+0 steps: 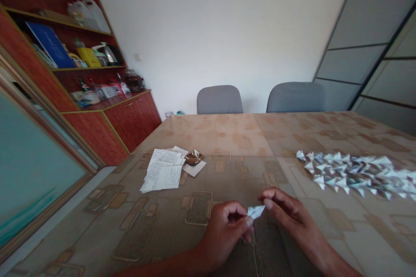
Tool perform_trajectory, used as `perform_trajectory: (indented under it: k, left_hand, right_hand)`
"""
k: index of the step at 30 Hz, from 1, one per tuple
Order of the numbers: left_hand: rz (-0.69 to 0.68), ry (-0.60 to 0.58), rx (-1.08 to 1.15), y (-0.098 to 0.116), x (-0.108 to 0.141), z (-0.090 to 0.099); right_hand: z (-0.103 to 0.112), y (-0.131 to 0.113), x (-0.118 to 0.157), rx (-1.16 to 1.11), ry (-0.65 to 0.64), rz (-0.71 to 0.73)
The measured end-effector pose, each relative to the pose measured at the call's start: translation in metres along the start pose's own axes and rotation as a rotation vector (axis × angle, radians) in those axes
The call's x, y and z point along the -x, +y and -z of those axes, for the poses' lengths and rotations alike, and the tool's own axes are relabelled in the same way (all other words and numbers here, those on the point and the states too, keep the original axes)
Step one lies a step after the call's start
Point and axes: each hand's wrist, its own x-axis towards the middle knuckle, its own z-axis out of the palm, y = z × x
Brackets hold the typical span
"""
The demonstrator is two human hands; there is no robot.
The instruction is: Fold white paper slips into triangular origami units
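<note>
Above the near part of the table, my left hand (227,229) pinches a small folded paper piece (256,212) between thumb and fingers. The piece is whitish, with a pointed end toward the right. My right hand (286,210) is closed at that pointed end, its thumb and fingertips against the paper. To the left lies a fanned stack of printed paper slips (164,171). A brown crumpled-looking item (194,157) rests on a white slip (196,169) beside the stack. Several similar folded pieces (354,173) stand in joined-looking rows at the right.
A patterned cover spreads over the table (224,132). Two grey chairs (219,99) stand at its far edge, before a white wall. Left of the table is a red-brown cabinet (130,121) with bottles, a kettle (109,55) and a blue folder (50,43). Grey panels (354,30) rise at right.
</note>
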Motion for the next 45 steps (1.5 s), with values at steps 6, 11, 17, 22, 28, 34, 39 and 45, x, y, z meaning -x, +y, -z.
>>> perform_trajectory:
  k: [6,11,17,22,28,34,39,45]
  left_hand:
    - [-0.035,0.001,-0.048,-0.001,-0.001,0.001]
    - [-0.106,-0.010,-0.157,0.004,0.001,0.000]
    - [-0.114,0.035,-0.137,0.000,-0.001,0.000]
    - [-0.087,0.084,-0.154,0.002,-0.003,0.000]
    - [-0.107,0.073,-0.043,0.004,-0.003,0.002]
    - [0.002,-0.033,0.238,0.001,-0.005,0.005]
    - [0.033,-0.071,0.284,0.006,-0.003,0.003]
    - [-0.002,0.020,0.263,0.009,-0.005,0.001]
  right_hand:
    - [-0.005,0.002,0.005,-0.006,-0.066,0.014]
    - [-0.010,0.005,0.002,-0.016,-0.125,0.025]
    - [-0.010,0.006,0.002,-0.090,-0.131,0.015]
    - [-0.010,0.011,0.001,-0.120,-0.129,0.014]
    - [-0.007,0.011,0.000,0.034,-0.065,0.168]
    - [0.001,0.015,-0.003,0.022,-0.089,0.229]
    - [0.003,0.014,-0.006,-0.008,-0.071,0.246]
    - [0.002,0.010,-0.002,-0.074,0.016,0.003]
